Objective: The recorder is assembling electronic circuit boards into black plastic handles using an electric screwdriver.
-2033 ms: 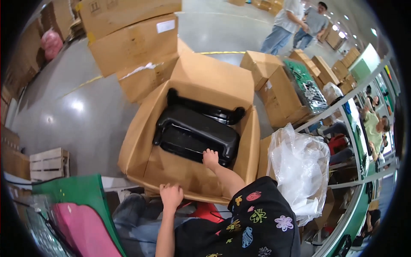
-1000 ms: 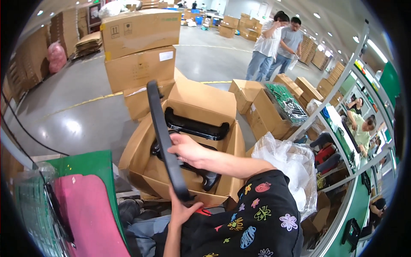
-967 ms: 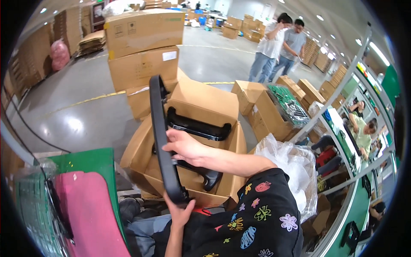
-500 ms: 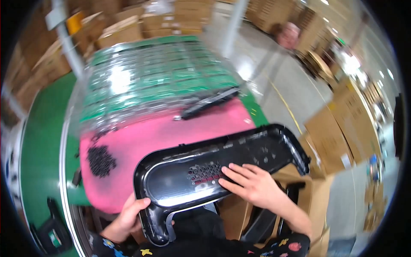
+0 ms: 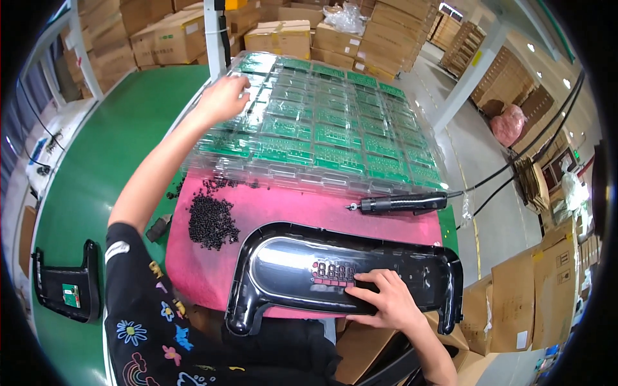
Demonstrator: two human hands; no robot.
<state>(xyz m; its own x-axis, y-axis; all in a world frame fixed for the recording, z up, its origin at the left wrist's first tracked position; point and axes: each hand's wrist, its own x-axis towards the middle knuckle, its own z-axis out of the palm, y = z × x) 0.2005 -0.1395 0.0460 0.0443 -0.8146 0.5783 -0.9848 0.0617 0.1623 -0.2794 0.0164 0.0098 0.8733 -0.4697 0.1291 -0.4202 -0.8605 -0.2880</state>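
A glossy black plastic housing (image 5: pixel 290 270) with curved-down ends and a block of digit-shaped cutouts lies on a pink mat (image 5: pixel 270 199). My right hand (image 5: pixel 389 299) rests on it beside the cutouts, fingers spread, thumb near its lower edge. My left hand (image 5: pixel 224 100) is stretched far forward over the left part of the stacked clear trays of green circuit boards (image 5: pixel 341 135). Its fingers are bent but apart, and nothing shows in them. A heap of small black screws (image 5: pixel 212 222) sits left of the housing. Behind the housing lies a black electric screwdriver (image 5: pixel 402 204).
Another black housing with a green board (image 5: pixel 71 296) lies on the green bench (image 5: pixel 135 141) at left. Cardboard boxes (image 5: pixel 277 38) stack up at the back. An open carton (image 5: pixel 534 289) stands at right. Cables (image 5: pixel 515 167) hang from the upper right; metal posts (image 5: pixel 470 71) flank the trays.
The housing has come down onto the mat. My left hand has let go of it and reached forward to the trays. My right hand stays on the housing; the view has turned.
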